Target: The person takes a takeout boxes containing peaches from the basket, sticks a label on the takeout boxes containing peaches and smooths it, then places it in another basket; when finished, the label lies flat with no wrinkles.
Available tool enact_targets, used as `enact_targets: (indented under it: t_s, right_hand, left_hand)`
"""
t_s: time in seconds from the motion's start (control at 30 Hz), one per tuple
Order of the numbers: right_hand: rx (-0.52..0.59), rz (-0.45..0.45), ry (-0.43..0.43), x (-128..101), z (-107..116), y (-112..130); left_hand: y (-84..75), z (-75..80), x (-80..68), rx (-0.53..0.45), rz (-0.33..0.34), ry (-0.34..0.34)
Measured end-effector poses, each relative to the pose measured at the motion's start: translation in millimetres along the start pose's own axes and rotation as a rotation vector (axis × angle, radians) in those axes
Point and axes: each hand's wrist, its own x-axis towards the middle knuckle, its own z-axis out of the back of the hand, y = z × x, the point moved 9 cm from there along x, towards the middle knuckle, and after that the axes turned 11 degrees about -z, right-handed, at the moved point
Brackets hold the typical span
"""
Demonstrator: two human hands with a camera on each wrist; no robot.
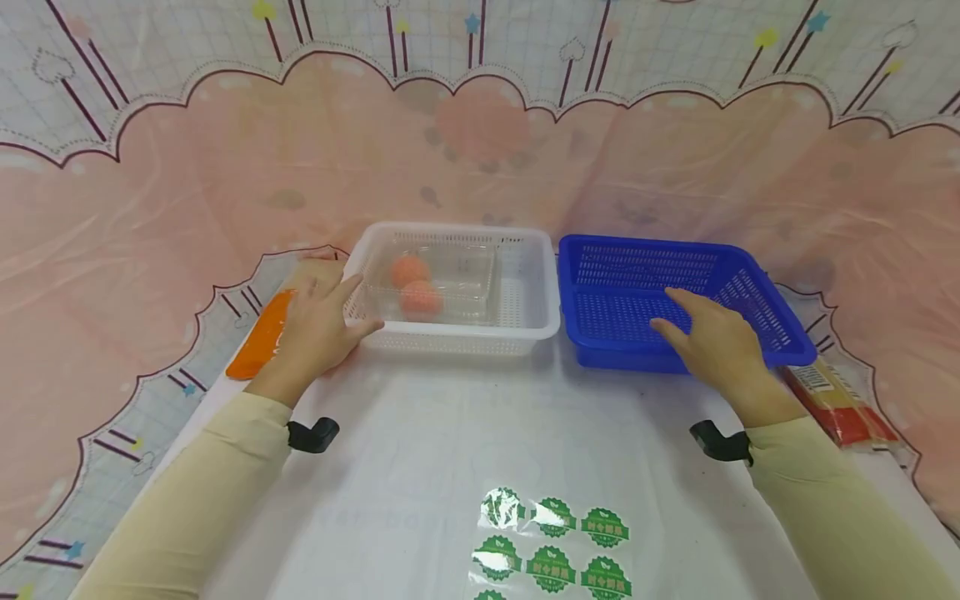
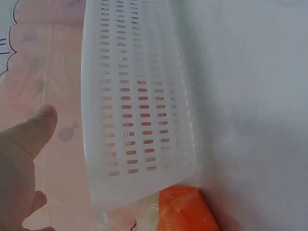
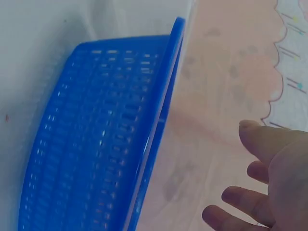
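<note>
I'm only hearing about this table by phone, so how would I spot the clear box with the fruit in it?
Find the two slotted baskets side by side at the back of the white table. Look in the white basket, beside the left hand. The clear box sits inside it, holding two orange-pink round fruits; the blue basket holds nothing.

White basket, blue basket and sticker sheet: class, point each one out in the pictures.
white basket (image 1: 457, 337): head view, front rim.
blue basket (image 1: 600, 357): head view, front wall.
sticker sheet (image 1: 551, 568): head view, a green sticker near the middle.

2 baskets (image 1: 540, 321), 2 peaches (image 1: 410, 272), approx. 7 green stickers (image 1: 551, 568), some cut off.
</note>
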Motion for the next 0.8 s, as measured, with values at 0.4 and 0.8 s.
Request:
enact_targets:
  t_s: [0.4,0.8]
  right_hand:
    - [0.155,0.038,0.021,16,-18,25]
    - [0.209,0.043,0.064,27,-41,48]
  left_hand:
    - [26.4,-19.4,-3.1,-0.177,0.163,0.033]
    - [42.5,-31.8,-10.0,-0.287,0.254,0.008]
